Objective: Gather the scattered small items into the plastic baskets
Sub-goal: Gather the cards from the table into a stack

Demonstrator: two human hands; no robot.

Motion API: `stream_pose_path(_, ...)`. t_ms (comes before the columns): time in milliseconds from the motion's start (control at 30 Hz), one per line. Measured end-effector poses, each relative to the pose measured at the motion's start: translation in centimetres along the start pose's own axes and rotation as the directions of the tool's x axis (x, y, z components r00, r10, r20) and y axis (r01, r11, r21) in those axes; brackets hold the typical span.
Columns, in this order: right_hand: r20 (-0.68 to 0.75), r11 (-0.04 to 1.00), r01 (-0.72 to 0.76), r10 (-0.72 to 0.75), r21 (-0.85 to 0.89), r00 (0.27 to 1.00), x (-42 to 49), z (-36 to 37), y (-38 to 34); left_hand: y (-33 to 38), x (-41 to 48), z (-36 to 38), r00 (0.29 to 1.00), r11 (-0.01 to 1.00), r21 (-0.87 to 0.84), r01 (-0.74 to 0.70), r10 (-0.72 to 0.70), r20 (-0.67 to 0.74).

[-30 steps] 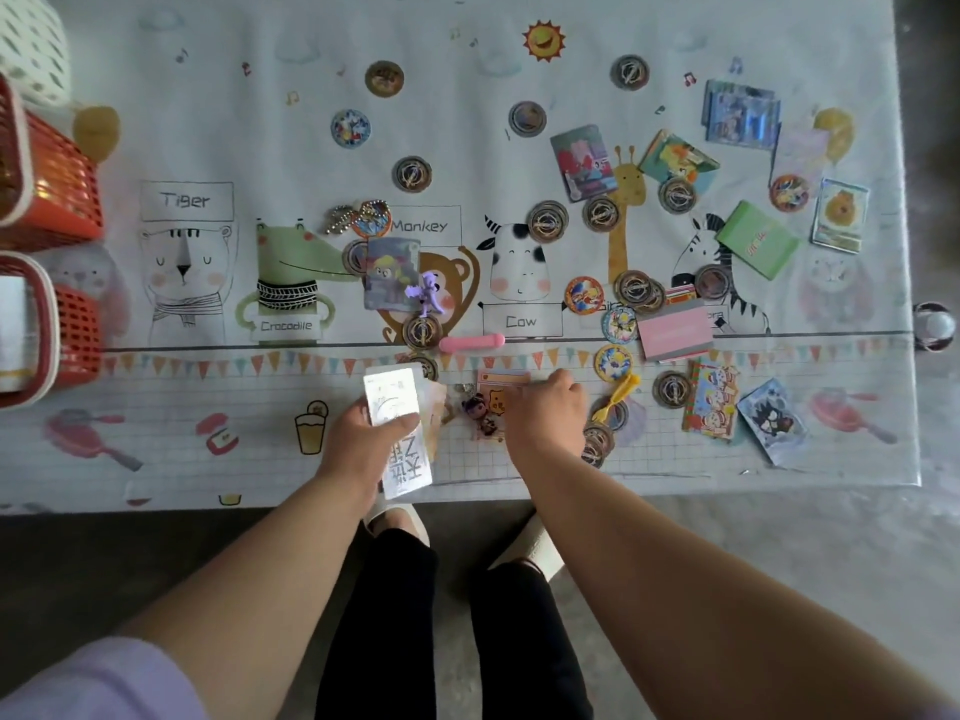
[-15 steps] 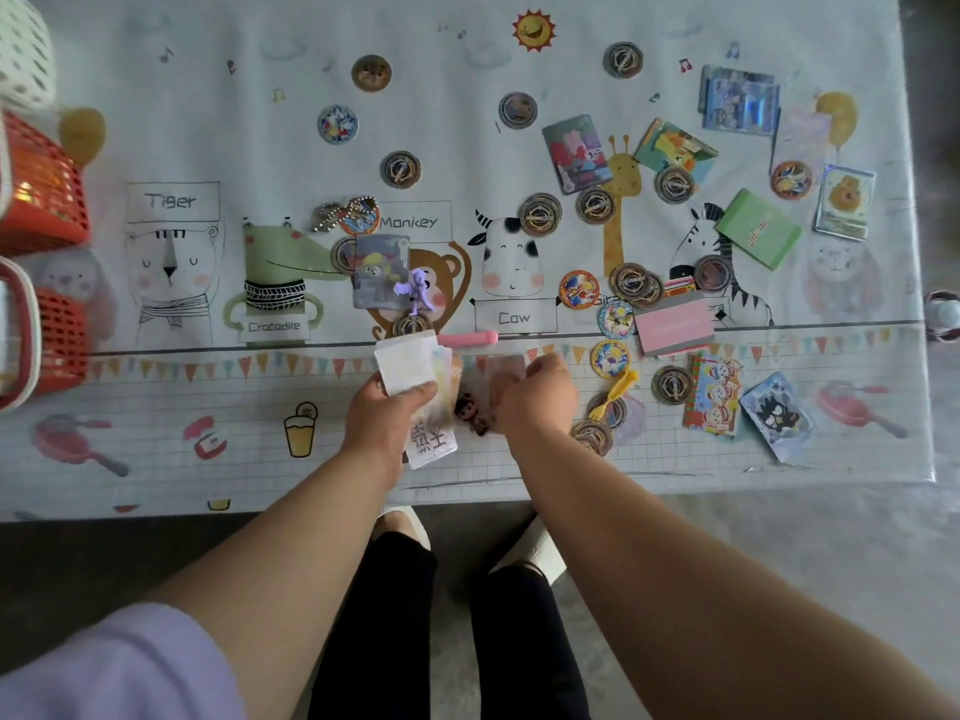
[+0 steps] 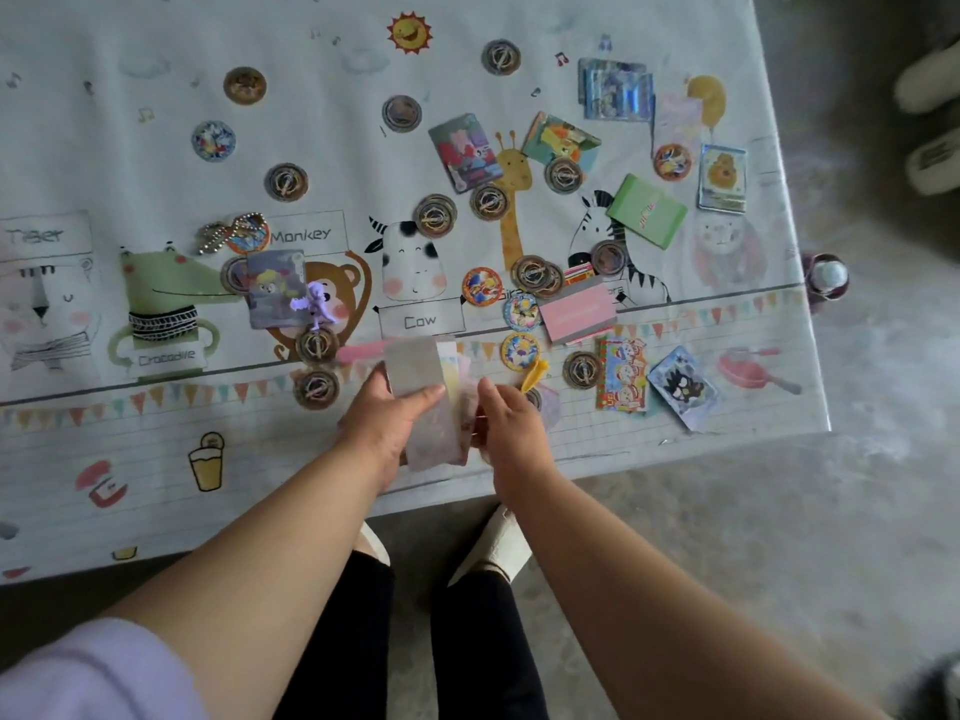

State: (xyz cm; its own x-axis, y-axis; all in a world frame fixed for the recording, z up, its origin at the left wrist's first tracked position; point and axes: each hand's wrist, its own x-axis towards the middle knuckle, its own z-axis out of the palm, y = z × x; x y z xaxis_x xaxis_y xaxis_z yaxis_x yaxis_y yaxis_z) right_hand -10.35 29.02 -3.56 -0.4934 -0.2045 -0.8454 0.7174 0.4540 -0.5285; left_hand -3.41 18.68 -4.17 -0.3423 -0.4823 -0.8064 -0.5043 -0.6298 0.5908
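My left hand (image 3: 382, 426) grips a blurred stack of cards (image 3: 423, 379) above the table's near edge. Beside it, my right hand (image 3: 511, 433) pinches the right side of the same stack. Cards and round discs lie scattered over the animal-print tablecloth (image 3: 156, 449): a green card (image 3: 647, 211), a pink card (image 3: 577, 315), a penguin card (image 3: 683, 388), a purple figure (image 3: 317, 302), a pink clip (image 3: 363, 350) and a yellow clip (image 3: 535, 374). No basket is in view.
A bead chain (image 3: 228, 232) lies by the word Monkey. The table's right edge runs past a small round object (image 3: 826, 277) on the floor. Slippers (image 3: 930, 122) sit at the far right. My legs and feet are below the near edge.
My right hand lifted a card off the table and brought it to the stack in my left hand. The view swung right, and the orange baskets on the left left the frame.
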Motion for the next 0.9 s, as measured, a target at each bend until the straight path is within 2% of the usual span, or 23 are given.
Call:
stream_pose_path(33, -0.053, 0.996, 0.044, -0.048, -0.079, 0.997, 0.4, -1.1, -0.2, 0.1, 0.1, 0.6, 1.000, 1.000, -0.005, -0.004, 0.004, -0.018)
stream_pose_path(67, -0.110, 0.967, 0.103, -0.131, -0.231, 0.985, 1.1, -2.2, -0.5, 0.3, 0.3, 1.0, 0.999, 0.999, -0.033, 0.002, -0.003, -0.035)
stream_pose_path(100, -0.149, 0.903, 0.158, -0.234, -0.399, 0.961, 1.7, -3.2, -1.1, 0.7, 0.4, 1.4, 0.999, 0.997, -0.072, 0.011, -0.014, -0.037)
stream_pose_path(167, -0.153, 0.708, 0.207, -0.409, -0.675, 0.899, 3.2, -5.3, -2.8, 1.4, 0.7, 2.2, 0.999, 0.991, -0.127, 0.033, -0.035, -0.012)
stream_pose_path(233, -0.158, 0.576, 0.173, -0.478, -0.799, 0.864, 4.8, -7.3, -5.3, 2.1, 0.9, 3.7, 0.998, 0.988, -0.144, 0.063, -0.061, 0.019)
stream_pose_path(400, -0.279, 0.546, -0.049, -0.346, -0.836, 0.896, 8.5, -9.1, -10.3, 3.0, 1.5, 6.7, 0.993, 0.976, -0.185, 0.118, -0.121, -0.005)
stream_pose_path(500, -0.277, 0.515, -0.076, -0.326, -0.854, 0.904, 9.8, -8.7, -11.3, 3.0, 1.9, 8.1, 0.992, 0.968, -0.221, 0.120, -0.126, -0.014)
stream_pose_path(600, -0.307, 0.586, -0.129, -0.215, -0.800, 0.927, 10.2, -8.2, -11.9, 3.0, 2.2, 8.9, 0.991, 0.964, -0.240, 0.115, -0.128, -0.040)
stream_pose_path(733, -0.429, 0.663, -0.224, -0.163, -0.714, 0.888, 10.9, -7.9, -11.8, 3.1, 2.1, 9.6, 0.991, 0.963, -0.251, 0.093, -0.113, -0.065)
stream_pose_path(833, -0.421, 0.684, -0.202, -0.168, -0.701, 0.892, 10.8, -8.0, -12.2, 3.2, 2.1, 10.0, 0.990, 0.959, -0.267, 0.089, -0.116, -0.086)
stream_pose_path(900, -0.394, 0.753, -0.150, -0.155, -0.641, 0.906, 10.1, -8.4, -12.7, 3.2, 2.4, 10.0, 0.987, 0.953, -0.288, 0.094, -0.127, -0.099)
